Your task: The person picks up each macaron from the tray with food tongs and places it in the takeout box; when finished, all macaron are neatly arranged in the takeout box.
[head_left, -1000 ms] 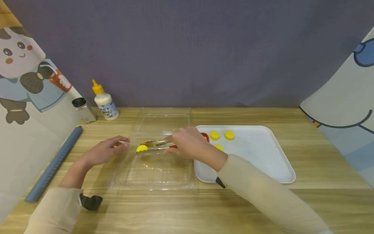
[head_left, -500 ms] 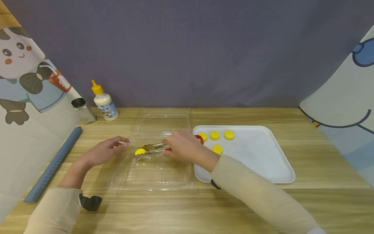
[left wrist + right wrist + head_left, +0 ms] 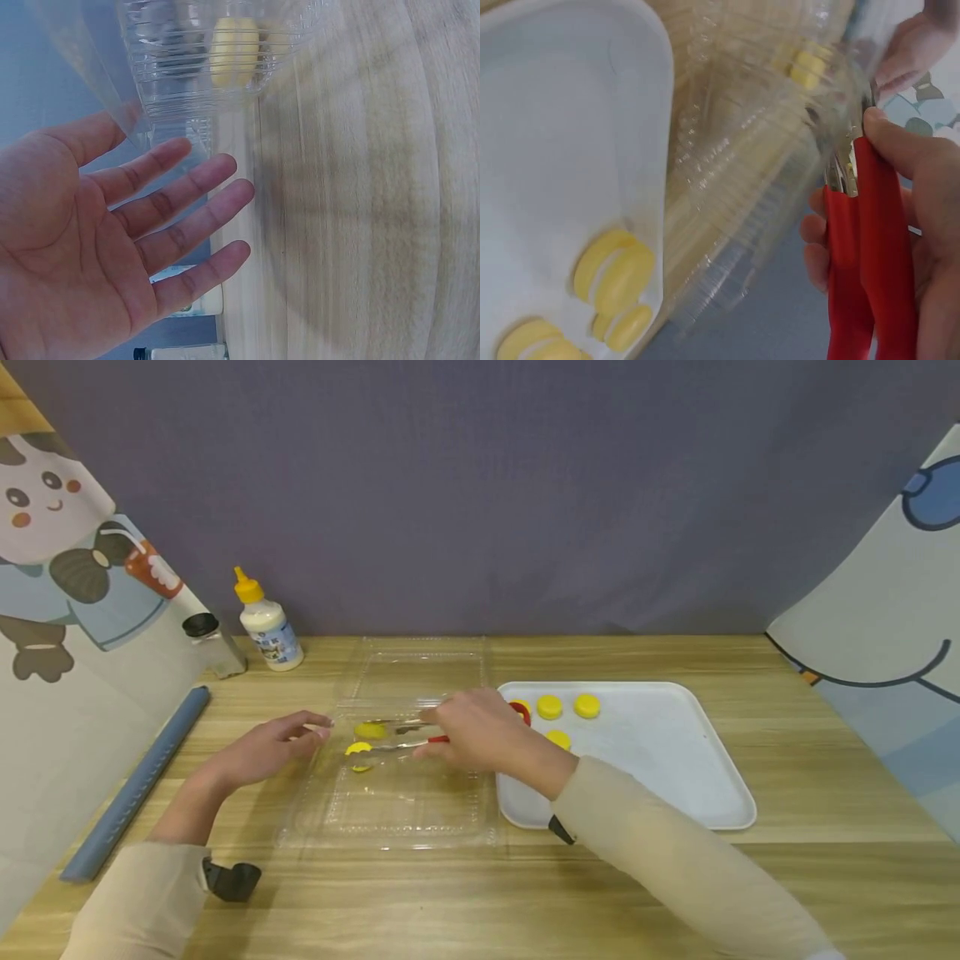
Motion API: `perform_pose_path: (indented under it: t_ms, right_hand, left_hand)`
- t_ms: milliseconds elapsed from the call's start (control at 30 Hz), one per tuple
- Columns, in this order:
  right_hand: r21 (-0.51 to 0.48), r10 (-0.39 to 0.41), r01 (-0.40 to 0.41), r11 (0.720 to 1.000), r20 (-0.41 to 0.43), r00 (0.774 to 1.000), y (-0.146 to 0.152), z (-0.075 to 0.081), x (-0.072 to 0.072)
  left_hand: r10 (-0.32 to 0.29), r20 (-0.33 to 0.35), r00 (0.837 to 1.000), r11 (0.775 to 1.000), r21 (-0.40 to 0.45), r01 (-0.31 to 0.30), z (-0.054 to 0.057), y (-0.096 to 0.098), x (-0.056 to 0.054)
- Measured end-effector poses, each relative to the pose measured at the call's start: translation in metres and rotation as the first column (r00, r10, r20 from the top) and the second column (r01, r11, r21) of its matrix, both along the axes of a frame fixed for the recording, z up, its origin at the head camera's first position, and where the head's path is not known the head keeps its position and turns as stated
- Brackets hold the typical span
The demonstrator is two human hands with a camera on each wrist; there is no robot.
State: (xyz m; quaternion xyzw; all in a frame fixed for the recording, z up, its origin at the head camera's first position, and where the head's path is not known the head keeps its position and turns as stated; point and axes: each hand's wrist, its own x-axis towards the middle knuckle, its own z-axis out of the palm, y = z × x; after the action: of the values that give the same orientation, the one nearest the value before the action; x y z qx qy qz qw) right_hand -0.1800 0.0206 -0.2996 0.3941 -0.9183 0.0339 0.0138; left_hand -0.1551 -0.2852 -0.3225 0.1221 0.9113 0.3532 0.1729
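My right hand [image 3: 476, 731] grips tongs [image 3: 877, 247] by their red handles. Their metal ends reach left into a clear plastic clamshell container [image 3: 405, 842], whose lid lies back behind it. A yellow macaron [image 3: 358, 747] sits in the container's left part, partly covered by the nearer tong end. The tong arms stand apart, the farther one tinted yellow. Through the container wall, the left wrist view shows the macaron [image 3: 235, 52] standing near one side. My left hand [image 3: 273, 747] is beside the container's left edge, fingers loosely extended, holding nothing.
Right of the container, a white tray [image 3: 660, 760] carries several yellow macarons [image 3: 587, 706] with pale filling. A squeeze bottle [image 3: 272, 631] with a yellow cap and a black-lidded jar [image 3: 216, 647] stand at back left. A grey-blue bar [image 3: 138, 781] lies along the left side.
The tongs dipped slightly left and nearer with the macaron, then their arms spread apart, the macaron now lying by the nearer end. The left hand has stayed in place.
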Motion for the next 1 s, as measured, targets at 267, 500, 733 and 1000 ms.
perform_pose_path:
  t_ms: [267, 500, 733, 1000]
  right_hand:
    - [-0.063, -0.003, 0.003, 0.998, -0.007, 1.0, 0.022, 0.011, 0.001]
    - [-0.117, 0.009, -0.017, 0.993, -0.072, 0.997, 0.05, 0.022, 0.002]
    - [-0.163, 0.005, -0.016, 0.987, -0.07, 0.998, 0.081, 0.033, 0.005]
    - [-0.187, -0.04, 0.024, 0.982, -0.083, 0.996, 0.113, 0.04, 0.009]
  left_hand:
    - [0.002, 0.012, 1.0, 1.0, 0.003, -0.002, 0.0, 0.0, 0.001]
    - [0.005, 0.014, 1.0, 1.0, 0.001, -0.005, -0.001, 0.001, 0.0]
    - [0.005, 0.022, 1.0, 1.0, 0.001, -0.005, -0.003, 0.0, 0.0]
    - [0.01, 0.029, 1.0, 1.0, -0.011, -0.009, -0.003, -0.001, -0.001]
